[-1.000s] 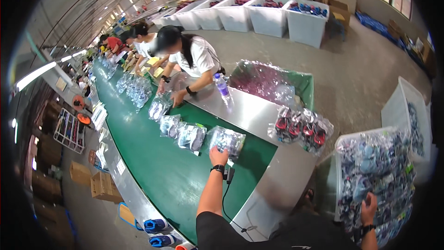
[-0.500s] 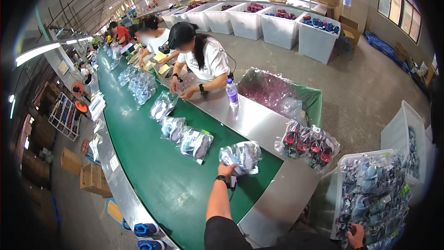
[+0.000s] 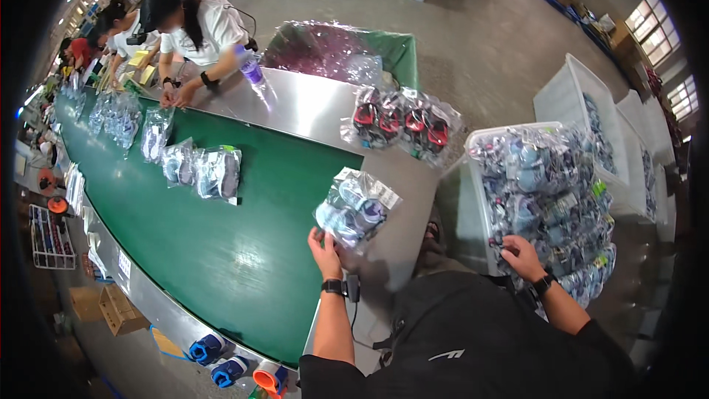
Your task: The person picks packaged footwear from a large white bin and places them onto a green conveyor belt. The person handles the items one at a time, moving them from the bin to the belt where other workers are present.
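My left hand (image 3: 325, 255) has its fingers closed on the lower left edge of a clear bag of shoes (image 3: 353, 207), light blue and purple. This bag lies at the green belt's end, partly over the metal surface. On the right, my right hand (image 3: 523, 257) rests against bagged shoes (image 3: 546, 210) heaped in a white bin (image 3: 478, 196). Its fingers are bent and slightly apart, with nothing visibly held. Farther up the green belt (image 3: 244, 266) sit more bagged shoes (image 3: 219, 174).
Bags of black and red shoes (image 3: 402, 122) lie on the metal ledge beyond the belt. A purple-labelled bottle (image 3: 251, 70) stands near a co-worker (image 3: 203, 33). Behind the ledge is a green lined bin (image 3: 399, 55). Blue shoes (image 3: 229, 371) sit along the near edge.
My left hand has drawn the bagged shoes off toward the belt's end and the metal surface. The view has turned right, bringing my right hand and the white bin more fully into sight.
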Demonstrator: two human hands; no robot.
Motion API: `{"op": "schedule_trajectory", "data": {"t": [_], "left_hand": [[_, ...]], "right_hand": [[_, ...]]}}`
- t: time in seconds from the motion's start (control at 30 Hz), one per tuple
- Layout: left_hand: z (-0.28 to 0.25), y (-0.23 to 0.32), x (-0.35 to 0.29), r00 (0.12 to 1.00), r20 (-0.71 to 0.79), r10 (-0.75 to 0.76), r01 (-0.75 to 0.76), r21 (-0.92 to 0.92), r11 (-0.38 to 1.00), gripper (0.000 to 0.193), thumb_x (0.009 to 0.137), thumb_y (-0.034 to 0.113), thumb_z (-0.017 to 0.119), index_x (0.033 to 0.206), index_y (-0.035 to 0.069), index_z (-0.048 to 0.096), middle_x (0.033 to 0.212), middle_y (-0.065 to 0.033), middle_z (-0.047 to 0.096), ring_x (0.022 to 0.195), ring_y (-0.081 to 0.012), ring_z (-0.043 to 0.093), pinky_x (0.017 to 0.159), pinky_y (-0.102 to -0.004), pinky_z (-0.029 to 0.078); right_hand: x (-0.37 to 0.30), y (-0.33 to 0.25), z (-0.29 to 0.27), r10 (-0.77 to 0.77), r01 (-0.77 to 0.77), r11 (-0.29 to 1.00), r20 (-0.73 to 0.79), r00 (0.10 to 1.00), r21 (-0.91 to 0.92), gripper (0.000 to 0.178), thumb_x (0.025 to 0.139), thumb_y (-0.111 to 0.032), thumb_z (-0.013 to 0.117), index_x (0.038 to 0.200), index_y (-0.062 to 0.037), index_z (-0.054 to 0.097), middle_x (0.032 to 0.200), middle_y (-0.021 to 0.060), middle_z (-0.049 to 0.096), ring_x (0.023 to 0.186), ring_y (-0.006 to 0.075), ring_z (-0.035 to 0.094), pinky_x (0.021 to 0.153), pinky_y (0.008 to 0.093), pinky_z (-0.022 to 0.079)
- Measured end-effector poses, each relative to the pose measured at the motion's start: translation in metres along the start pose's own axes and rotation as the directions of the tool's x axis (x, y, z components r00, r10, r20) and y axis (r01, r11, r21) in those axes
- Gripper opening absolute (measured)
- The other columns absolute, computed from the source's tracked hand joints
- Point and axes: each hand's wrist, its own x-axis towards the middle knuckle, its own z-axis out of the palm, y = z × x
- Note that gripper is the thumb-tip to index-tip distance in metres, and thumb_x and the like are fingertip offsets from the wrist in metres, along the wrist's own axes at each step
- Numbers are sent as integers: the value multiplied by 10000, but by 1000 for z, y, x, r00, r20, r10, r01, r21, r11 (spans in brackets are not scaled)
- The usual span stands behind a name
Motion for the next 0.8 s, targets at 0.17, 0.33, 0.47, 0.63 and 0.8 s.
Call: {"op": "schedule_trajectory", "data": {"t": [0.17, 0.33, 0.47, 0.63, 0.8], "left_hand": [[47, 47, 5, 996, 76, 52, -72, 275, 959, 1005, 788, 192, 780, 1546, 2, 148, 1511, -211, 341, 1361, -319, 387, 1130, -398, 325], [61, 36, 10, 996, 92, -22, -2, 251, 968, 1048, 754, 136, 784, 1541, -26, 111, 1555, -214, 260, 1403, -317, 329, 1142, -387, 309], [99, 63, -37, 945, 281, -166, 146, 90, 985, 1016, 792, 89, 746, 1552, 10, 77, 1539, -190, 261, 1306, -306, 416, 953, -378, 495], [143, 81, -126, 761, 558, -332, 403, -4, 915, 900, 878, 56, 698, 1567, 161, 128, 1284, -114, 492, 977, -178, 581, 622, -313, 506], [162, 71, -171, 272, 796, -540, 774, 153, 615, 564, 1019, 293, 505, 1516, 142, 285, 1418, -153, 460, 1227, -299, 543, 997, -466, 480]], "right_hand": [[9, -26, 17, -79, 79, 997, 24, 997, 23, 338, 865, -114, 697, 1180, -20, 619, 1017, 71, 641, 894, 157, 641, 779, 297, 532], [15, -61, 40, -233, 231, 972, 64, 970, 31, 325, 865, -121, 700, 1167, -26, 630, 1000, 74, 617, 845, 160, 624, 735, 299, 522], [5, -119, 38, -365, 365, 931, 39, 930, 13, 324, 874, -148, 698, 1173, -42, 631, 1029, 104, 620, 925, 214, 634, 791, 319, 516], [2, -143, 49, -690, 707, 683, 155, 707, -185, 517, 740, -214, 779, 1203, -77, 595, 1199, 97, 596, 1169, 316, 549, 1003, 435, 438], [-12, -134, 57, -599, 604, 650, 177, 781, -461, 510, 688, -217, 783, 1144, -70, 609, 1098, 100, 613, 1074, 281, 580, 948, 397, 427]]}}
